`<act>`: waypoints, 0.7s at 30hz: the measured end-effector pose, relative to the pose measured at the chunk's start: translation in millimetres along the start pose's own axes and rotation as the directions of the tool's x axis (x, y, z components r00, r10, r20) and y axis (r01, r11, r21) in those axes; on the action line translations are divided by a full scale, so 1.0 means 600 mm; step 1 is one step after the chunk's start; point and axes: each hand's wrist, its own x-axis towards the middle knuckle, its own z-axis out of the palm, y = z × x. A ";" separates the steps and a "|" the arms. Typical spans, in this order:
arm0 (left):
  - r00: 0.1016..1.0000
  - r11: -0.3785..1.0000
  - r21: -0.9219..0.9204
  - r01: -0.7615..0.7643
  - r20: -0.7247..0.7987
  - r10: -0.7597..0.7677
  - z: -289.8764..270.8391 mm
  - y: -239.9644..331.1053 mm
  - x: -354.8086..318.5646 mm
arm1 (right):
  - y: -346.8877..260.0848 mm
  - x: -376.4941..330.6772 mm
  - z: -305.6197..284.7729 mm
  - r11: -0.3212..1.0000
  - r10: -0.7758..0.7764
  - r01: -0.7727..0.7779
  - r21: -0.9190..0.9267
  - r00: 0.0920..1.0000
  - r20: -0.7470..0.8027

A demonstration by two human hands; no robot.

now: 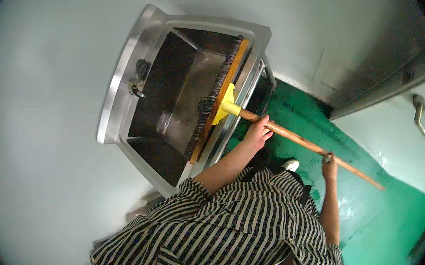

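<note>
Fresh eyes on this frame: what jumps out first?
A wide push broom lies with its bristle head inside a steel utility sink at upper centre. Its wooden handle runs right, gripped by the left hand near the yellow bracket and the right hand further back. Below right lies a green floor.

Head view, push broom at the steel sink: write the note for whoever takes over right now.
Left hand: closed around the wooden handle close to the yellow socket.
Right hand: closed around the same handle farther back, near its free end.
Push broom head: lying inside the steel sink along its near wall, bristles facing into the basin.
Tap: on the sink's far rim; no running water can be made out.
Done: broom head is in the basin.
Left: whether the bristles are wet or rinsed cannot be told. The green floor shines in places.
</note>
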 end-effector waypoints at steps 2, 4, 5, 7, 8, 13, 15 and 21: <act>1.000 1.000 -0.003 0.011 0.017 -0.011 0.005 -0.008 0.007 | -0.086 0.005 -0.023 0.972 0.232 -0.228 -0.064 0.971 0.057; 0.999 0.997 0.052 0.049 0.021 -0.050 -0.011 -0.024 0.030 | -0.117 0.009 -0.039 0.966 0.259 -0.258 -0.021 0.959 0.117; 1.000 1.000 -0.001 0.020 0.010 -0.020 -0.018 -0.016 0.028 | -0.165 0.020 -0.067 0.972 0.234 -0.236 -0.011 0.954 0.186; 0.984 0.977 0.171 0.127 0.099 -0.145 -0.021 -0.005 0.001 | -0.128 0.024 -0.051 0.993 0.088 -0.074 -0.088 0.982 0.170; 0.975 0.953 0.255 0.161 0.107 -0.193 -0.006 0.007 -0.033 | -0.067 0.018 -0.022 0.813 -0.232 0.338 -0.474 0.935 0.269; 0.895 0.792 0.494 -0.358 0.424 0.141 -0.057 0.111 -0.183 | -0.218 0.060 -0.094 0.994 -0.051 0.077 -0.080 0.957 0.286; 0.842 0.710 0.452 -0.539 0.315 0.439 -0.099 0.180 -0.249 | -0.254 0.080 -0.119 0.989 0.006 0.051 -0.139 0.925 0.380; 0.680 0.809 0.488 -0.328 -0.473 0.561 -0.269 0.168 -0.227 | -0.454 0.145 -0.219 0.947 -0.309 0.273 0.170 0.921 0.238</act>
